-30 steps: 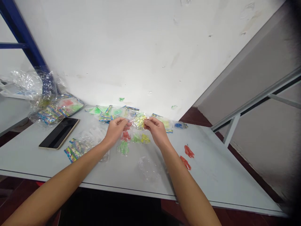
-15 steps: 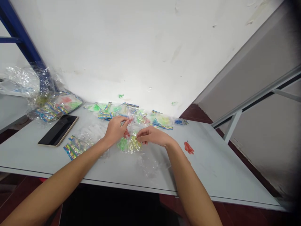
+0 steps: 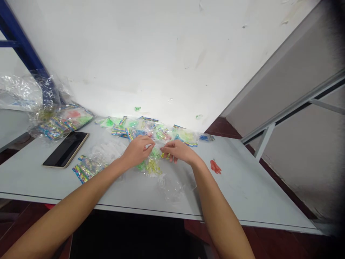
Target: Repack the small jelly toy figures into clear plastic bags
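My left hand and my right hand sit close together above the white table, fingertips pinching a thin clear plastic packet. Just below them lie a yellow rubber toy and a green rubber toy in clear film. A row of clear packets with holographic header strips lies beyond my hands, partly hidden by them. Nearer my right hand is a crumpled clear bag.
A black smartphone lies at the left, near holographic-strip packets. A red rubber toy lies at the right. A heap of plastic bags sits at far left, beside a blue metal frame.
My hands have come down from the raised pinch and moved closer to the far packets. The yellow toy now lies on the table, and only one red toy shows at the right.
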The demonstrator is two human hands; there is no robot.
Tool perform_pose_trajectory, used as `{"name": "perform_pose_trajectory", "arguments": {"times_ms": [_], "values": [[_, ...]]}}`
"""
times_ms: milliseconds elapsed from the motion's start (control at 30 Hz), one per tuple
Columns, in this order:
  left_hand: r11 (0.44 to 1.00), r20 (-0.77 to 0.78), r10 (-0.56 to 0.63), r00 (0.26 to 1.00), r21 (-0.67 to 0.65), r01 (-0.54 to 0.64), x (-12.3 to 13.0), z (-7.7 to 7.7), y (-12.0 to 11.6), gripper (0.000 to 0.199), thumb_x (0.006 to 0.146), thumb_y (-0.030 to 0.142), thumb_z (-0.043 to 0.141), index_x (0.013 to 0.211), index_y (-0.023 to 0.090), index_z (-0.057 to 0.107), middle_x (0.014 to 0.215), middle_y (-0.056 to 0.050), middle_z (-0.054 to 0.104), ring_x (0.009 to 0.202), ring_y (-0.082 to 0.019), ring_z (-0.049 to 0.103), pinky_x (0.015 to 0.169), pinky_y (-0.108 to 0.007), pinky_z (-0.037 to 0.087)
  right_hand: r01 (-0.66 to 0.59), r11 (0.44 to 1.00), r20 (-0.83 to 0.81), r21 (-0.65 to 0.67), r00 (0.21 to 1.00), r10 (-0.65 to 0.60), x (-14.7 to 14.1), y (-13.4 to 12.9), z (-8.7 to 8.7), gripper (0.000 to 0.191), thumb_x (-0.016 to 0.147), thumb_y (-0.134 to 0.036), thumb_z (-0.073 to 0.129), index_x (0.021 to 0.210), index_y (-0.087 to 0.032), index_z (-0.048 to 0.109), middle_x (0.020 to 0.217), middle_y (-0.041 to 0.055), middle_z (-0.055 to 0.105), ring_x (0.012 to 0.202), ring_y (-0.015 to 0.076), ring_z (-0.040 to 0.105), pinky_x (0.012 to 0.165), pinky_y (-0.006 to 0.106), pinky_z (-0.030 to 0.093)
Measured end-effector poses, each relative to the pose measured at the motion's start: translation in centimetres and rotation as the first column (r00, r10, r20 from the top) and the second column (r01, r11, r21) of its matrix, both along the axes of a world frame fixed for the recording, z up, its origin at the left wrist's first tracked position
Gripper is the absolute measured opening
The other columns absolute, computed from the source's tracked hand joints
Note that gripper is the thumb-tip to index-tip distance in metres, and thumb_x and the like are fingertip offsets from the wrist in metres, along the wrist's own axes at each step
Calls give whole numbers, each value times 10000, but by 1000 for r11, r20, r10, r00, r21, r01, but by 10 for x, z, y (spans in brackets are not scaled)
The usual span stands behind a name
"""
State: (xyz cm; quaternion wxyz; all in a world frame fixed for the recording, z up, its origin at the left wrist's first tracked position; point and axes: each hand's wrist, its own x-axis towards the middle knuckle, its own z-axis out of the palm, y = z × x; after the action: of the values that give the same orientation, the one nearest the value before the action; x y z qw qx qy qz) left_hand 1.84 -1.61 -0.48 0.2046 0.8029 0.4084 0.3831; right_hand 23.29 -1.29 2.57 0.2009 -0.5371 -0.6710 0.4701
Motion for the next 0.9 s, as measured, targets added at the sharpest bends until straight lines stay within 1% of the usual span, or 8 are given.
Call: {"name": "perform_pose_trajectory", "arguments": {"times_ms": [67, 133, 267, 367, 433, 600, 733, 900], "values": [[992, -51, -122, 991, -19, 122, 2, -1, -2, 292, 924, 372, 469, 850, 248, 723, 824, -54, 714, 910, -236, 619, 999, -404, 409, 58, 996, 16, 75, 998, -59, 2, 2, 1, 311, 767, -472, 665, 658, -182, 697, 736, 96, 730, 500, 158, 576, 406, 276, 412], [984, -94, -174, 980, -51, 170, 3, -2, -3, 341, 931, 410, 452, 800, 243, 718, 716, -54, 677, 841, -233, 609, 976, -408, 417, 142, 977, 17, 157, 989, -146, 6, 4, 4, 277, 772, -452, 653, 698, -189, 697, 741, 78, 724, 517, 152, 568, 418, 270, 400], [986, -135, -168, 976, -34, 165, 1, -5, -2, 322, 908, 440, 493, 832, 236, 731, 702, -65, 662, 825, -246, 602, 924, -415, 428, 308, 911, -72, 275, 951, -300, 25, 0, 21, 256, 781, -436, 638, 741, -188, 688, 763, 59, 709, 577, 140, 565, 482, 261, 416], [988, -214, -148, 966, 3, 152, -2, -8, 0, 289, 891, 447, 529, 889, 245, 735, 728, -68, 672, 872, -259, 605, 912, -410, 426, 367, 878, -69, 307, 929, -364, 48, -16, 35, 247, 797, -436, 617, 772, -203, 696, 797, 46, 704, 608, 138, 560, 552, 280, 442], [988, -249, -132, 960, 41, 146, -1, -9, 0, 277, 896, 430, 528, 914, 239, 728, 767, -72, 682, 909, -265, 602, 917, -414, 418, 334, 890, 38, 310, 931, -363, 66, -32, 42, 228, 795, -420, 615, 755, -214, 704, 784, 39, 694, 613, 142, 553, 556, 284, 425], [975, -310, -150, 939, 111, 192, 6, -3, -13, 247, 918, 363, 509, 896, 209, 701, 886, -84, 687, 904, -246, 588, 881, -397, 416, 221, 961, 380, 163, 885, -268, 103, -67, 47, 172, 662, -302, 675, 521, -211, 637, 547, 13, 587, 485, 128, 442, 474, 288, 292], [963, -445, -239, 863, 6, 270, 14, 3, -33, 334, 918, 412, 528, 695, 189, 641, 732, -64, 635, 745, -207, 571, 731, -336, 408, 173, 979, 429, 110, 880, -203, 114, -84, 39, 205, 662, -270, 631, 467, -217, 594, 551, 19, 608, 504, 140, 466, 501, 301, 289], [940, -582, -309, 752, -63, 336, 24, 4, -54, 431, 876, 561, 555, 699, 172, 615, 719, -73, 643, 736, -232, 600, 685, -336, 402, 156, 981, 428, 116, 884, -191, 100, -88, 27, 217, 743, -288, 565, 544, -209, 602, 509, 3, 567, 460, 127, 451, 495, 289, 297]]}}
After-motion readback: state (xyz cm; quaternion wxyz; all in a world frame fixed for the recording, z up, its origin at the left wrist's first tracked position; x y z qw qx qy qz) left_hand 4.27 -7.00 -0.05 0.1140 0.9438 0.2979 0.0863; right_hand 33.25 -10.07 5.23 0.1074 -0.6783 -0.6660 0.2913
